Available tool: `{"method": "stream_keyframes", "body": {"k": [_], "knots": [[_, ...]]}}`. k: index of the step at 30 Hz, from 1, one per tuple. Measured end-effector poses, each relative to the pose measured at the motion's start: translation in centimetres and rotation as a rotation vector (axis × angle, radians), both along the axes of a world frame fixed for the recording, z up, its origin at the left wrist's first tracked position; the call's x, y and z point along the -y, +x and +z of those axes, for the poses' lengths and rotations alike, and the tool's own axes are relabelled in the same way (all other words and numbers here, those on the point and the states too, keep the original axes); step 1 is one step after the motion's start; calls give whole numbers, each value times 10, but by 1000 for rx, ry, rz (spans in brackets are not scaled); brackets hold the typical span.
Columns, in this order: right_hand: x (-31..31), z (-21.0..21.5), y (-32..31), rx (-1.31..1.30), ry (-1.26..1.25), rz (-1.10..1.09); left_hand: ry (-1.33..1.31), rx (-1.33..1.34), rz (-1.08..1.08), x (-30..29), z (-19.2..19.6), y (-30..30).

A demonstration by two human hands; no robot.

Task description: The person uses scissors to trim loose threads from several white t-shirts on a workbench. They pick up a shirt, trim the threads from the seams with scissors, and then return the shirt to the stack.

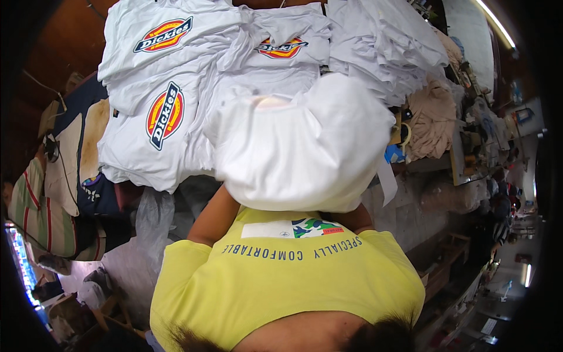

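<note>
A white T-shirt is bunched and raised in front of my chest, its cloth spread wide over both my hands. My left forearm goes up under its left side, and my right forearm under its right side. Both hands and their fingers are hidden by the cloth, so their grip does not show. At the far edge of the shirt, a pale tan patch shows in what looks like the neck opening; I cannot make out what it is. Beyond lie white T-shirts with a printed emblem, heaped on the table.
A pile of plain white shirts lies at the far right, with crumpled beige cloth beside it. A blue object sits near the shirt's right side. Clear plastic hangs at the left, near a striped cloth.
</note>
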State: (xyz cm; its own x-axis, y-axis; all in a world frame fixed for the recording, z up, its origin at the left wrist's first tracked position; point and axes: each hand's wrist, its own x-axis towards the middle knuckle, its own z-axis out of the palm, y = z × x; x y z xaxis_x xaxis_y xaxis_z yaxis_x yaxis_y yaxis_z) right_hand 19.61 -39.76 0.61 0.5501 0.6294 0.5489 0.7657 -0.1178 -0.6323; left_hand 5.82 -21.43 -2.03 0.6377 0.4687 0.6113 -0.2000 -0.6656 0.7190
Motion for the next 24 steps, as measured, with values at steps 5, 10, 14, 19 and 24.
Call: {"method": "stream_keyframes", "body": {"k": [5, 10, 14, 19, 24], "knots": [[10, 10, 5, 62, 1, -63, -307, -56, 63, -67, 13, -9], [2, 43, 23, 187, 257, -252, -71, 56, -28, -34, 31, -3], [-15, 63, 41, 371, 469, -517, -180, -194, -22, -56, 6, 7], [-8, 133, 24, 864, 984, -675, -328, 62, -50, -74, 69, -29], [1, 71, 16, 595, 198, -482, -397, -38, -32, -109, 83, -36]]}}
